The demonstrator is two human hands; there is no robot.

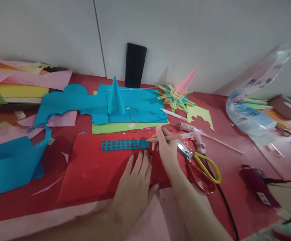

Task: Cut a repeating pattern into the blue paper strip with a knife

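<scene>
1. My R hand point(166, 147), just R of frame centre: fingers together, clamped on a slim pen point(171, 137), its tip pointing L at the R end of a blue strip point(125, 144); can't tell if tip touches.
2. The strip, approx. mid-frame, lies flat, printed w/ rows of small dark shapes; its R end is plain blue.
3. My L hand point(135, 185), lower centre: palm down, fingers straight & a bit apart, gripping nothing. Fingertips are at the strip's lower edge; can't tell if they touch it.
4. Under strip & L hand: a bright red sheet point(90, 174).
5. R of my R hand: scissors point(208, 170) w/ one yellow & one red handle, plus a pink glue gun point(198, 134).
6. Upper centre: blue cone point(115, 98) standing on blue paper point(145, 107); black phone point(135, 65) leaning on the wall point(185, 36) behind.
7. Upper R of centre: tilted pink cone point(187, 82) w/ green spiky strips round its base.
8. Far L, mid-to-lower: folded blue paper shape point(9, 164).
</scene>
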